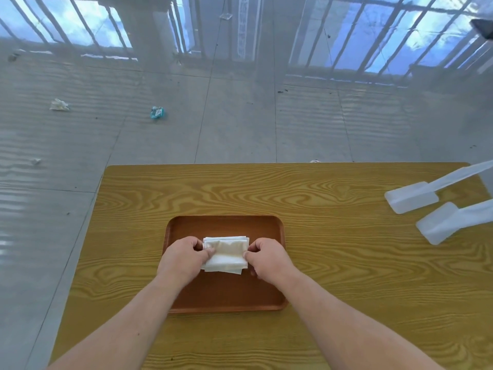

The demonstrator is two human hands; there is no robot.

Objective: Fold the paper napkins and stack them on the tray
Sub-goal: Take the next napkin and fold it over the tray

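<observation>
A stack of folded paper napkins (pixel 225 253) lies over the middle of the brown tray (pixel 225 297), which sits on the wood-grain table (pixel 346 263) directly in front of the person. The left hand (pixel 181 259) grips the stack's left end, fingers curled over the far edge and thumb laid across the top sheet. The right hand (pixel 266 259) pinches the right end, thumb and forefinger closed on the edge. The stack's long axis runs left to right, spanning the gap between the two hands, so both hands are equally near and each holds one short end. Edges of the lower sheets show at the far and near sides, slightly out of register. Whether the stack rests fully on the tray floor or is held just clear of it cannot be determined. Judgement: the stack is being placed or squared; the next move calls for both ends lowered level and released together to keep the sheets aligned. Two white plastic scoops (pixel 426 209) lie at the table's right, well apart from the tray.
</observation>
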